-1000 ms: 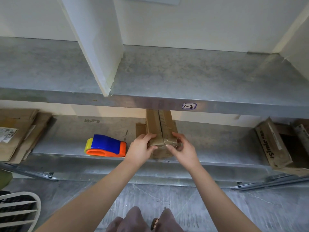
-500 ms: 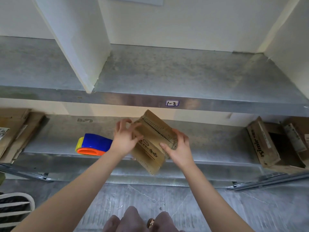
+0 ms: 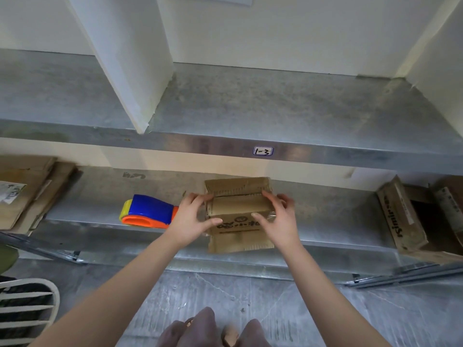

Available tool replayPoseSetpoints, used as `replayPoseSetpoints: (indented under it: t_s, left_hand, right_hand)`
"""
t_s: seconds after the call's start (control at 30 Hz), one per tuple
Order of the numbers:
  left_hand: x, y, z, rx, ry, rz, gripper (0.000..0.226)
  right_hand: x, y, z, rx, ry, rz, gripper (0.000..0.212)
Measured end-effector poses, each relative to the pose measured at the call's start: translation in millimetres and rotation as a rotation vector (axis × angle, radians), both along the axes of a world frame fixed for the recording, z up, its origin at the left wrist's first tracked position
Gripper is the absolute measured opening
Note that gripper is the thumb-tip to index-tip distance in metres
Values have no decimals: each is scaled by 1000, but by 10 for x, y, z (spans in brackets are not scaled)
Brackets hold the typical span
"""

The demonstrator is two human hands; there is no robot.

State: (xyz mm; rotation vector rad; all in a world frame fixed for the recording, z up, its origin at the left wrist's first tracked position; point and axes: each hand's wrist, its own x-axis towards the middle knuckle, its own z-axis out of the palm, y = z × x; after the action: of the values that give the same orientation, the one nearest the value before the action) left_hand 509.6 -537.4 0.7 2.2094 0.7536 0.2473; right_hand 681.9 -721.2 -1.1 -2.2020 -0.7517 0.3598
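"Cardboard box [image 3: 238,209], at the front edge of the lower shelf [image 3: 338,216]: is it heavy?"

"Looks light, thin-walled and easy to crush. Left hand [image 3: 190,220] and right hand [image 3: 280,220] clamp its two sides, so I'd grip gently near the corners."

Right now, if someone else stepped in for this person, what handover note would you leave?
Left hand: grips the cardboard box on its left side. Right hand: grips its right side.
Box: at the front edge of the lower shelf, printed face toward the person, top flaps folded shut. Tape dispenser lies on the same shelf, just left of the left hand, untouched.
Done: flaps closed. Left: probably taping the top seam; I cannot tell whether tape is on it already.
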Motion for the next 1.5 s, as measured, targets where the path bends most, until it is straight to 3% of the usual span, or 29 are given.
replayPoseSetpoints:
  t_s: [0.07,0.17,0.3,0.4,0.53,0.63,0.77,0.93,1.13,1.23,1.37,1.5]
  left_hand:
    - [6,61,28,4,-6,-41,64]
    - [108,240,187,-27,102,-190,45]
    - [161,343,235,23,209,-299,70]
    - [67,130,100,93,182,-154,88]
    - [41,-307,-35,151,69,75,71]
    - [7,-398,-114,206,88,16,62]
    - [1,-260,-97,292,164,-45,56]
    - [-63,-54,91,109,237,-160,61]
    - [-659,436,288,681,279,-299,68]
    - [-946,754,290,839,320,-326,61]
    - [-1201,1052,296,823,348,-313,67]
    - [-1259,1272,195,758,331,-383,68]
  right_hand:
    - [57,26,-18,-24,-87,-10,61]
    - [113,67,-10,0,-63,22,61]
    - [92,147,-37,-104,-87,43,63]
    - [-50,200,-49,-66,-36,-56,70]
    - [-373,223,-11,53,83,89,48]
    - [-515,170,-32,38,116,233,51]
    - [-498,214,-50,-20,-2,239,52]
    - [-506,255,-19,-87,-36,233,58]
    - [-692,122,227,-118,-417,256,58]
    - [-990,362,309,-32,-549,352,50]
    - [-1495,924,241,17,-517,444,49]
    - [-1833,1381,24,-114,-414,380,50]
